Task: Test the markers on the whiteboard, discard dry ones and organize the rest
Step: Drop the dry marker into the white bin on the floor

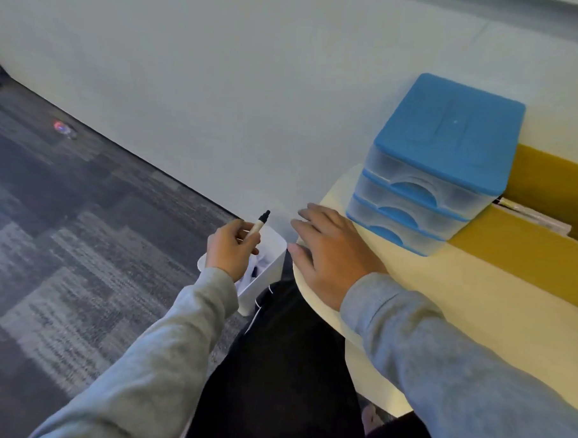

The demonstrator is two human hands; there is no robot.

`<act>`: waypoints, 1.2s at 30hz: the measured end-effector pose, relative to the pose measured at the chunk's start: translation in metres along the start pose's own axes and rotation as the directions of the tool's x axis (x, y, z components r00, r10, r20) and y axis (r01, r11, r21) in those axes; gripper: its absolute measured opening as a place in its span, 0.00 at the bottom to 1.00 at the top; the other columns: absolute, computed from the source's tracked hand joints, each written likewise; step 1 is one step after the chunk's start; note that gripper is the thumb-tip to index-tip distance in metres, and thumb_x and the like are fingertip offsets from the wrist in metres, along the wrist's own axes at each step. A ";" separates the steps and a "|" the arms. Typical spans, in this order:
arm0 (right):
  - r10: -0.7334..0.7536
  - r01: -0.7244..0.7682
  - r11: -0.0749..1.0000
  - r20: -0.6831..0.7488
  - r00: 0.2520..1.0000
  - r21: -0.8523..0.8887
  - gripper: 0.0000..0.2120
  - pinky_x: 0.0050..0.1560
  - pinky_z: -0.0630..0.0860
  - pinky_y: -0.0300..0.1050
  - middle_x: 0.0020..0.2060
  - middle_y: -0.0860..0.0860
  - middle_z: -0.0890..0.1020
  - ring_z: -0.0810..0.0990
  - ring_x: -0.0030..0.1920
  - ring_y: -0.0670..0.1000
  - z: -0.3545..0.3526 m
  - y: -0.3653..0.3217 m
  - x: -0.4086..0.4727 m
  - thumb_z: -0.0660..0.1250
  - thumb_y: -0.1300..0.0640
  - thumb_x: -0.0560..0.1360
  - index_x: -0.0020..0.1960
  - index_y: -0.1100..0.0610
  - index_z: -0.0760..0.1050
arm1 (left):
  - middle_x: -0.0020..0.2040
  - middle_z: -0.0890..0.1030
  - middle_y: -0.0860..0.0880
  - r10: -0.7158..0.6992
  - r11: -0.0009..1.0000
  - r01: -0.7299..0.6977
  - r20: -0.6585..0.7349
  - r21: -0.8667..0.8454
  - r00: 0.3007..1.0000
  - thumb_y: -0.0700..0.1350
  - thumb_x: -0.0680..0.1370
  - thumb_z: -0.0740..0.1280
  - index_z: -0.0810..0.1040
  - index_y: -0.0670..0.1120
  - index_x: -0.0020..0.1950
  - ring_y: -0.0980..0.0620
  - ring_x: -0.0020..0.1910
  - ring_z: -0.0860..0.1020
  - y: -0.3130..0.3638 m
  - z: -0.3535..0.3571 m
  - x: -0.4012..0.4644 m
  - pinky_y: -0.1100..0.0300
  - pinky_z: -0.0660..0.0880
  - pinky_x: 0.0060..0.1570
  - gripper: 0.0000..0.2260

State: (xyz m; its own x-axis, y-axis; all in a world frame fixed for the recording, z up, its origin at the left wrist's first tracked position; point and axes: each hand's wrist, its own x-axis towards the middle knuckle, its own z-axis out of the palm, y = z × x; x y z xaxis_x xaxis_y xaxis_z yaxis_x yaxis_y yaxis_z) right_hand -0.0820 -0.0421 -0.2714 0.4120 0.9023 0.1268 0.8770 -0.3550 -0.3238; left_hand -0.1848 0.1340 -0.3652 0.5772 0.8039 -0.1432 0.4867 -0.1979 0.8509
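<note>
My left hand [230,249] pinches a marker [259,224] with a pale barrel and a black tip pointing up, held just above a white bin [272,261] on the floor. Inside the bin lie white scraps and something dark. My right hand [329,253] rests flat with spread fingers on the corner of a cream table [476,293]. A small drawer unit [439,165] with a blue top and three translucent drawers stands on the table just right of that hand.
A pale wall [253,101] rises right behind the bin and table. Yellow panels [545,230] run along the table's far side with items tucked between. Grey patterned carpet [64,242] spreads to the left, with a small red and blue object [61,126] lying on it.
</note>
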 end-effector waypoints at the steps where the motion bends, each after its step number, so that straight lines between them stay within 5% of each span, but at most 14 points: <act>1: 0.003 -0.003 1.000 -0.004 1.000 0.002 0.22 0.70 0.68 0.54 0.66 0.53 0.77 0.69 0.71 0.54 0.000 0.000 0.001 0.56 0.48 0.79 0.66 0.57 0.77 | 0.39 0.85 0.52 -0.038 0.999 0.038 0.006 0.004 0.999 0.45 0.79 0.69 0.80 0.49 0.50 0.59 0.33 0.83 -0.004 0.006 0.002 0.57 0.81 0.45 0.01; 4: 0.019 -0.019 1.000 -0.014 1.000 -0.004 0.20 0.70 0.66 0.52 0.67 0.51 0.76 0.68 0.72 0.52 0.001 0.002 0.003 0.58 0.49 0.79 0.65 0.56 0.78 | 0.40 0.85 0.50 -0.151 0.989 0.151 0.046 0.002 0.988 0.47 0.79 0.69 0.78 0.48 0.52 0.57 0.32 0.83 -0.014 0.025 0.006 0.65 0.77 0.31 0.04; 8: 0.040 -0.040 0.999 -0.012 0.999 -0.007 0.19 0.70 0.65 0.51 0.67 0.50 0.76 0.66 0.72 0.51 0.002 0.002 0.005 0.58 0.49 0.80 0.64 0.55 0.78 | 0.36 0.85 0.47 -0.245 0.969 0.247 0.085 -0.013 0.966 0.52 0.78 0.71 0.75 0.47 0.47 0.49 0.35 0.84 -0.027 0.040 0.012 0.60 0.79 0.35 0.10; 11: 0.041 -0.041 0.999 -0.002 0.999 -0.019 0.19 0.71 0.63 0.50 0.68 0.50 0.75 0.65 0.73 0.50 0.002 0.003 0.007 0.57 0.48 0.80 0.66 0.55 0.77 | 0.38 0.84 0.44 -0.289 0.957 0.288 0.077 0.030 0.954 0.51 0.79 0.70 0.75 0.45 0.48 0.47 0.34 0.82 -0.030 0.039 0.020 0.67 0.73 0.26 0.10; 15: 0.036 -0.036 0.999 -0.007 0.999 -0.021 0.19 0.70 0.66 0.52 0.67 0.50 0.76 0.67 0.72 0.51 0.003 0.005 0.008 0.57 0.48 0.80 0.64 0.55 0.77 | 0.49 0.84 0.48 -0.304 0.929 0.277 0.079 0.247 0.949 0.51 0.79 0.68 0.75 0.49 0.59 0.46 0.49 0.81 -0.035 0.031 0.031 0.59 0.67 0.42 0.11; 18: 0.033 -0.033 0.999 -0.018 0.999 -0.014 0.19 0.70 0.67 0.52 0.66 0.50 0.76 0.67 0.72 0.52 0.004 0.006 0.008 0.57 0.48 0.80 0.64 0.55 0.78 | 0.64 0.77 0.45 -0.346 0.870 0.214 0.240 0.444 0.907 0.47 0.78 0.69 0.61 0.54 0.76 0.43 0.61 0.77 -0.044 0.031 0.035 0.55 0.68 0.53 0.29; 20: 0.028 -0.028 1.000 -0.020 0.999 -0.012 0.18 0.70 0.67 0.53 0.66 0.50 0.77 0.67 0.72 0.52 0.005 0.007 0.009 0.58 0.48 0.80 0.63 0.55 0.78 | 0.68 0.74 0.43 -0.363 0.843 0.200 0.254 0.499 0.896 0.46 0.77 0.70 0.59 0.53 0.78 0.42 0.64 0.75 -0.055 0.034 0.038 0.52 0.70 0.61 0.32; 27: 0.005 -0.005 1.000 -0.036 0.999 0.012 0.12 0.69 0.67 0.53 0.63 0.50 0.78 0.68 0.71 0.52 0.005 0.008 0.007 0.62 0.48 0.78 0.56 0.53 0.79 | 0.56 0.81 0.48 -0.465 0.696 0.130 0.305 0.706 0.831 0.52 0.75 0.67 0.75 0.54 0.64 0.43 0.56 0.79 -0.094 0.051 0.015 0.49 0.75 0.60 0.17; 36: 0.000 0.001 0.999 -0.037 0.999 0.032 0.13 0.70 0.68 0.56 0.64 0.51 0.78 0.68 0.72 0.53 0.005 0.009 0.006 0.62 0.48 0.78 0.57 0.53 0.79 | 0.59 0.81 0.46 -0.356 0.814 0.117 0.330 0.569 0.874 0.49 0.78 0.65 0.77 0.52 0.63 0.43 0.57 0.79 -0.063 0.057 0.027 0.52 0.74 0.61 0.14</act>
State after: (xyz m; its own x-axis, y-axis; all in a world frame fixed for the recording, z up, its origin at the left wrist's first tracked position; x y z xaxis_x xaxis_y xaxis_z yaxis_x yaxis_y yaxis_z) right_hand -0.0730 -0.0386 -0.2786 0.4209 0.8926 0.1614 0.8691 -0.3459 -0.3534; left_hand -0.1621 0.1365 -0.4515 0.5479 0.5881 -0.5949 0.8365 -0.3863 0.3885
